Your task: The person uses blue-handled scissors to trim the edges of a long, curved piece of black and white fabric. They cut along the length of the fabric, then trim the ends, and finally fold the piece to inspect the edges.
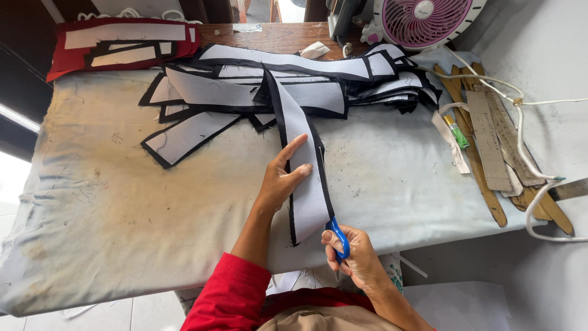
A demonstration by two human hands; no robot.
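Right hand [358, 257]: grip closed through the blue handles of the scissors [335, 236].
Left hand [283, 178]: fingers spread flat, pinning the white fabric strip [306, 196].
Strip: black-edged, on the padded table [122, 202].
Behind: heap of cut pieces [306, 83].

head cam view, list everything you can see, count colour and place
fabric strip: one, grey-white edged in black, under the left hand
scissors: one pair, blue handles, in the right hand at the strip's right edge
cut pieces: a pile, too many to count, grey-white and black, far side of the table
red fabric stack: one, red with pale pieces on top, far left corner
fan: one, pink and white, far right
cardboard templates: several, brown, right side
white cord: one, across the templates
table cover: one, stained pale grey
left hand: flat on the strip
right hand: fingers through the scissor handles
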